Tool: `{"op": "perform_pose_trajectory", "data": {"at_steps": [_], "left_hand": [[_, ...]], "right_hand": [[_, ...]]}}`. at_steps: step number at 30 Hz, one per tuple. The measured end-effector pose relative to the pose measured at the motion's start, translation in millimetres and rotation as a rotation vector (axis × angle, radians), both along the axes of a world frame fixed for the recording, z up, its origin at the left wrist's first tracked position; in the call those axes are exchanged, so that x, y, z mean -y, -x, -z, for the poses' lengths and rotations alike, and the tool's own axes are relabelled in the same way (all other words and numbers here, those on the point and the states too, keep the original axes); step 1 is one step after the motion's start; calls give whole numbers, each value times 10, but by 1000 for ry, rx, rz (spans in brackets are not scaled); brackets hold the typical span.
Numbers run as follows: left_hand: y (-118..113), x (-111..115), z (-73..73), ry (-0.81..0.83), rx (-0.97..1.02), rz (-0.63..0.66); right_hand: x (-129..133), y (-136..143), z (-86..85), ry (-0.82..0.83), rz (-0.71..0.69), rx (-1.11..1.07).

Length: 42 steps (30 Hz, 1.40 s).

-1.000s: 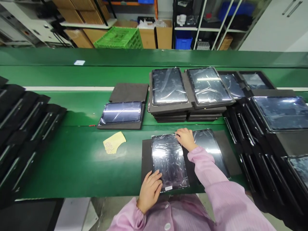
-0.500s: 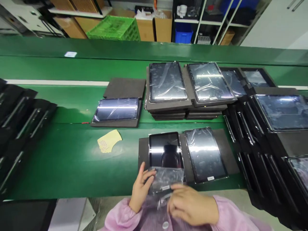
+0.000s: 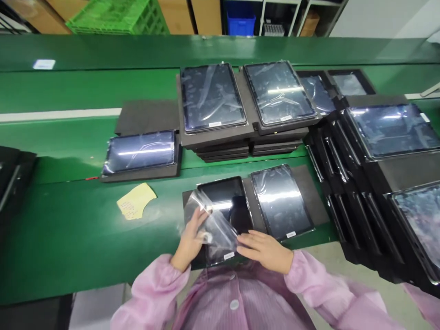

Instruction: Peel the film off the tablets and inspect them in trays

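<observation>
A black-screened tablet [image 3: 233, 201] lies on a dark foam pad in front of me. A clear plastic film [image 3: 220, 229] slants over its lower left part, lifted and creased at the upper left. My left hand [image 3: 190, 238] is closed on the film's left side, above the tablet's left edge. My right hand [image 3: 264, 250] has its fingers stretched out at the tablet's lower right edge, the fingertips touching the film's lower right end. A small white label [image 3: 228, 255] shows near the tablet's bottom. Just to the right lies a second, film-covered tablet [image 3: 282, 201].
Behind are stacked foam trays [image 3: 220, 140] topped with tablets. Another tablet [image 3: 140, 151] lies on foam at the left, above a yellow paper note [image 3: 135, 201]. Dark foam holders [image 3: 347, 201] with upright panels line the right; a similar holder [image 3: 12, 183] stands far left.
The film has swung up and left from the tablet's bottom, now slanting across it. My left hand has moved left with it; my right hand has straightened its fingers. The view has tilted down.
</observation>
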<state>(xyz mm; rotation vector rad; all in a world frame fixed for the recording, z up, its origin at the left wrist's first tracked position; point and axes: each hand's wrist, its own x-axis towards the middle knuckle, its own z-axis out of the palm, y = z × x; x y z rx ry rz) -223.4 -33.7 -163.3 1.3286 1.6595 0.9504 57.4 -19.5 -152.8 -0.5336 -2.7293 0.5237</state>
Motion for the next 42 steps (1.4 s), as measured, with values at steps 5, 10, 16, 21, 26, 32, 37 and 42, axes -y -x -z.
{"op": "perform_pose_trajectory", "data": {"at_steps": [5,10,16,21,26,32,37,42], "left_hand": [[185,-431,-1,-65,-194,224],[274,-471,-32,-49,-254,265],[290,-454,-75,-24,-288,305],[323,-347,-185,-61,-407,531],[166,-641,-463,23,-720,672],[-974,-1487,-593,-111,-646,560],[-1894,-2077,-341,-128,-621,453],[-2298,-2407,-189,-74,-590,377]], "right_hand": [[-573,217,-105,-32,152,-4],[-1225,580,-40,431,511,-198],[-1424,569,-91,567,564,-269],[-779,92,-282,547,244,-230],[-114,-309,-159,408,199,-189],[27,-920,-3,45,753,-114],[82,-1238,241,-108,806,159],[115,-1245,289,-115,786,179]]}}
